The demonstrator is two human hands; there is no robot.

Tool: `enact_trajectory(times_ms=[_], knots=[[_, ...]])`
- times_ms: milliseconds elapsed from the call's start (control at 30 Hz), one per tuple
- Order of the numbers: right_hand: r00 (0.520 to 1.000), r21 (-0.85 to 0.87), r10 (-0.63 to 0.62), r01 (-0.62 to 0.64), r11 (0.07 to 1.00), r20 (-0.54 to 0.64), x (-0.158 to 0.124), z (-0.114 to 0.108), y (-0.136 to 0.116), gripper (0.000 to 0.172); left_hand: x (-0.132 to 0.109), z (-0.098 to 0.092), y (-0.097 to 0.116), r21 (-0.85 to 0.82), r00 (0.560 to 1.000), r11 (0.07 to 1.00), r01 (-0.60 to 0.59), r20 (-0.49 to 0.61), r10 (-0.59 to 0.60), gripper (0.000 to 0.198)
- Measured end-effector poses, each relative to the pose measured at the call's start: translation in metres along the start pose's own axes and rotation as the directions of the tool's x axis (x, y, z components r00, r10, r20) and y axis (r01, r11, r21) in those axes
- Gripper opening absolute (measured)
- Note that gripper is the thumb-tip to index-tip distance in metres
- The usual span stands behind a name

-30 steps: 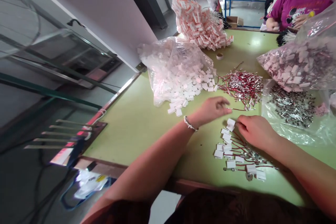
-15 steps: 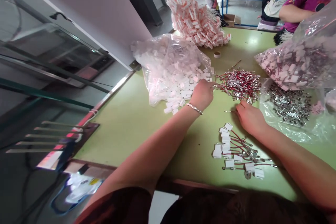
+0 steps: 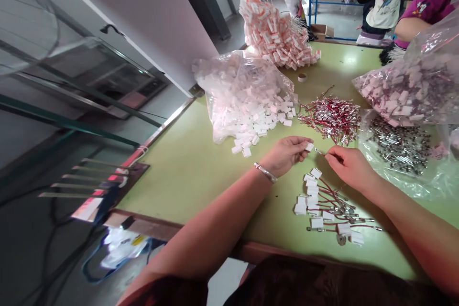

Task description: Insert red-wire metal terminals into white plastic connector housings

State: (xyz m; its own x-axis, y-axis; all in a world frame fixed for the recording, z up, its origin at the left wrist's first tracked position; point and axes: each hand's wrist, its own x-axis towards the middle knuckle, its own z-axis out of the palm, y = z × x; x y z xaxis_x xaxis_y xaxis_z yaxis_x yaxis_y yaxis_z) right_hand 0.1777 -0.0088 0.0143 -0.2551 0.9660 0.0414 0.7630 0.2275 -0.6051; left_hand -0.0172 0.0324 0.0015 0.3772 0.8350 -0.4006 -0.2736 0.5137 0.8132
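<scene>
My left hand (image 3: 287, 155) pinches a small white plastic connector housing (image 3: 309, 147) between thumb and fingertips. Facing it, my right hand (image 3: 347, 165) is closed on a thin wire with a metal terminal (image 3: 317, 151) at its tip. The terminal points at the housing, with hardly any gap; I cannot tell whether they touch. Below my hands lies a group of red wires with white housings (image 3: 312, 196) on the table. Just beyond my hands is a heap of red wires with metal terminals (image 3: 333, 117). Loose white housings (image 3: 245, 143) spill from a clear bag (image 3: 229, 91) left of it.
Metal parts (image 3: 398, 146) lie on clear plastic at the right, beside a bag of white housings (image 3: 409, 91). A pile of orange-and-white pieces (image 3: 276, 33) and a tape roll (image 3: 302, 77) stand farther back. Another person's purple sleeve (image 3: 423, 9) shows at the upper right.
My left hand has drawn back from the loose housings toward my right hand, now with a white housing in its fingers. The wire in my right hand now meets it closely.
</scene>
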Motion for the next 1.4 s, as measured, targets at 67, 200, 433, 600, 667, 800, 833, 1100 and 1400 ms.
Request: enact_trajectory(times_ms=[67,200,433,600,667,800,833,1100,1400], knots=[[1.0,-0.019,0.007,-0.007,1.0,0.001,0.0,-0.001,0.0,0.023,0.0,-0.001,0.001,0.014,1.0,1.0,-0.011,-0.01,0.011,0.012],[1.0,-0.101,0.01,-0.01,0.995,-0.002,0.001,-0.001,0.001,0.023,-0.001,-0.004,0.001,0.053,0.999,0.998,-0.019,-0.025,0.02,0.015],[0.989,0.297,0.074,-0.11,0.949,0.131,0.002,-0.003,-0.002,0.026,-0.002,-0.003,-0.002,0.079,1.0,0.997,-0.018,0.011,0.018,0.019],[0.925,0.605,0.293,-0.381,0.699,0.244,0.012,-0.012,0.011,0.021,0.003,-0.008,-0.006,0.324,0.988,0.939,-0.115,-0.058,0.141,0.018],[0.9,0.65,0.341,-0.434,0.624,0.272,0.014,-0.015,0.015,0.021,0.004,-0.008,-0.007,0.331,0.986,0.935,-0.125,-0.061,0.153,0.017],[0.892,0.647,0.311,-0.451,0.615,0.327,0.011,-0.018,0.011,0.021,0.002,-0.005,-0.006,0.147,0.995,0.985,-0.086,-0.028,0.091,0.015],[0.894,0.638,0.284,-0.446,0.628,0.345,0.01,-0.018,0.008,0.022,0.001,-0.004,-0.005,0.102,0.997,0.992,-0.075,-0.019,0.078,0.015],[0.839,0.665,0.19,-0.524,0.532,0.509,0.001,-0.012,-0.004,0.02,-0.001,0.0,-0.008,0.005,0.995,0.998,-0.061,0.075,0.06,0.014],[0.79,0.712,0.156,-0.605,0.357,0.593,0.0,-0.01,0.0,0.018,-0.001,-0.002,-0.009,0.249,0.971,0.941,-0.229,0.131,0.202,0.02]])
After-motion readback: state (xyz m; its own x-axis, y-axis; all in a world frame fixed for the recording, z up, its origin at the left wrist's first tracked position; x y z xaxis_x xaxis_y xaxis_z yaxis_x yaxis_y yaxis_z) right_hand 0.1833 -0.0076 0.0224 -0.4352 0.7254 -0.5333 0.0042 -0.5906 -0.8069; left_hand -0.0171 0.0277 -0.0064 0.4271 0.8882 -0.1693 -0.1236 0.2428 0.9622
